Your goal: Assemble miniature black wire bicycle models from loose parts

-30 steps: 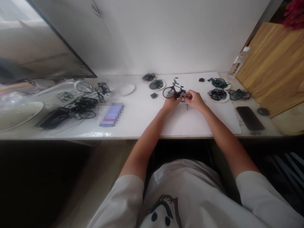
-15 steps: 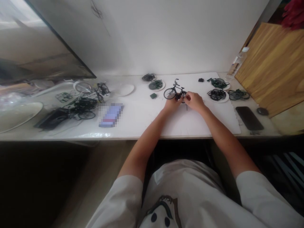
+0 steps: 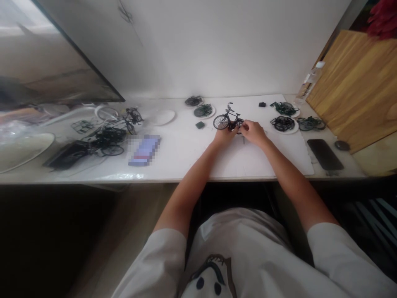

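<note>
A small black model bicycle (image 3: 222, 121) stands upright over the white sheet, its front wheel and handlebars to the left. My left hand (image 3: 226, 135) is closed around its lower middle from the near side. At the rear wheel, my right hand (image 3: 252, 130) pinches with thumb and forefinger; whether a tiny part is between the fingertips is too small to tell. The hands hide much of the rear wheel and the pedal area. Just below the right fingers, a thin dark piece (image 3: 243, 140) lies on the sheet.
Plates of dark bicycle parts (image 3: 283, 123) stand at the right, others (image 3: 203, 110) at the back. A small green block (image 3: 200, 124) and a black piece (image 3: 262, 104) lie nearby. More model bicycles (image 3: 110, 136) and a blurred-out phone (image 3: 144, 150) are left; a black phone (image 3: 325, 154) and bottle (image 3: 310, 82) right.
Both hands stay at the bicycle with almost the same grip. The view has shifted very slightly; nothing else has visibly moved.
</note>
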Available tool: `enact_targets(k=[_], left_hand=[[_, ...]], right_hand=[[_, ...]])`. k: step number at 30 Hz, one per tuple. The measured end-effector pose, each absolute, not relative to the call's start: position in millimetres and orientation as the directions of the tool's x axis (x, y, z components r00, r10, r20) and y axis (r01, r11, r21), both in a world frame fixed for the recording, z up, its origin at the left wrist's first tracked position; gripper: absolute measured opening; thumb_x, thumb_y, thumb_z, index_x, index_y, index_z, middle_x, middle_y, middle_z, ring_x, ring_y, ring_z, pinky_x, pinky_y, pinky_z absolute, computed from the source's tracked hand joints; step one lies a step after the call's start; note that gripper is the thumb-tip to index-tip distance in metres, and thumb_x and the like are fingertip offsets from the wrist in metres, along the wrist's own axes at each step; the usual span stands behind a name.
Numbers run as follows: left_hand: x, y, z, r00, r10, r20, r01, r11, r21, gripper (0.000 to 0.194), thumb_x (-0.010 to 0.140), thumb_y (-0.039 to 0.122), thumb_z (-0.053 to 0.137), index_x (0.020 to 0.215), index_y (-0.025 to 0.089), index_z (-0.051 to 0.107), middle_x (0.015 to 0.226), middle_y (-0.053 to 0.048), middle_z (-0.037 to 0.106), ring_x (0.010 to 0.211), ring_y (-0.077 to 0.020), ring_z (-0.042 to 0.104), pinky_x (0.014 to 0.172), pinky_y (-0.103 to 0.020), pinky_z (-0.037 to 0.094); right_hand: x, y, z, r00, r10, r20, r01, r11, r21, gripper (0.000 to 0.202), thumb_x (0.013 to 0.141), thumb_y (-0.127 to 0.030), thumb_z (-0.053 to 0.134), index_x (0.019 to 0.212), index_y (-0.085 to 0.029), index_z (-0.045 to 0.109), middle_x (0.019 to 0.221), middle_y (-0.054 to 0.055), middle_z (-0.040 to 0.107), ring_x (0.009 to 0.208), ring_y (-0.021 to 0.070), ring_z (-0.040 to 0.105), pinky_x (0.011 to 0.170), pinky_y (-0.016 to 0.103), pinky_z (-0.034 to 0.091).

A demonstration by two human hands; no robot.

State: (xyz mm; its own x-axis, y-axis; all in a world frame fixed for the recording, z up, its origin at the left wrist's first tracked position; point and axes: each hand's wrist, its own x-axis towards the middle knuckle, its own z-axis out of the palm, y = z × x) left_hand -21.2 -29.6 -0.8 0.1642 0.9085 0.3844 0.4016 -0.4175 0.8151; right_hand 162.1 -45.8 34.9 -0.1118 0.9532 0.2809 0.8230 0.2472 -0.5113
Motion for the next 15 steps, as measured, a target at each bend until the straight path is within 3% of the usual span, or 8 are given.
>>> enact_targets(k=[4,10,15], left_hand=[[-20.3,-30.6,1.5,0.155,0.906,0.393,0.394,-0.422,0.817,0.014,0.1,0.031,0.068,0.102,0.018,0.072,0.089,-0.008,0.076,0.089,-0.0209,0.072,0.084,-0.032,0.058],[-21.9,-28.9,0.1,0.151,0.903,0.402,0.383,-0.428,0.819,0.012,0.099,0.031,0.069,0.099,0.019,0.071,0.087,-0.008,0.076,0.089,-0.0214,0.073,0.085,-0.034,0.06],[-21.8,-28.1,-1.0,0.157,0.905,0.396,0.389,-0.425,0.817,0.013,0.098,0.032,0.069,0.1,0.019,0.071,0.085,-0.006,0.075,0.086,-0.0202,0.072,0.084,-0.033,0.059]], right_hand=[[163.0,-45.2,35.8,-0.119,0.956,0.269,0.821,0.247,-0.514,0.036,0.107,-0.042,0.055,0.078,-0.023,0.068,0.083,0.009,0.074,0.077,0.0247,0.061,0.07,0.034,0.036],[162.5,-44.7,34.5,-0.09,0.957,0.274,0.774,0.241,-0.586,0.013,0.095,-0.035,0.067,0.092,-0.023,0.072,0.092,0.006,0.077,0.083,0.0238,0.064,0.072,0.032,0.04],[163.8,-42.9,33.4,-0.132,0.957,0.26,0.775,0.263,-0.574,0.032,0.104,-0.036,0.054,0.079,-0.023,0.069,0.083,0.008,0.074,0.079,0.0238,0.063,0.072,0.033,0.039]])
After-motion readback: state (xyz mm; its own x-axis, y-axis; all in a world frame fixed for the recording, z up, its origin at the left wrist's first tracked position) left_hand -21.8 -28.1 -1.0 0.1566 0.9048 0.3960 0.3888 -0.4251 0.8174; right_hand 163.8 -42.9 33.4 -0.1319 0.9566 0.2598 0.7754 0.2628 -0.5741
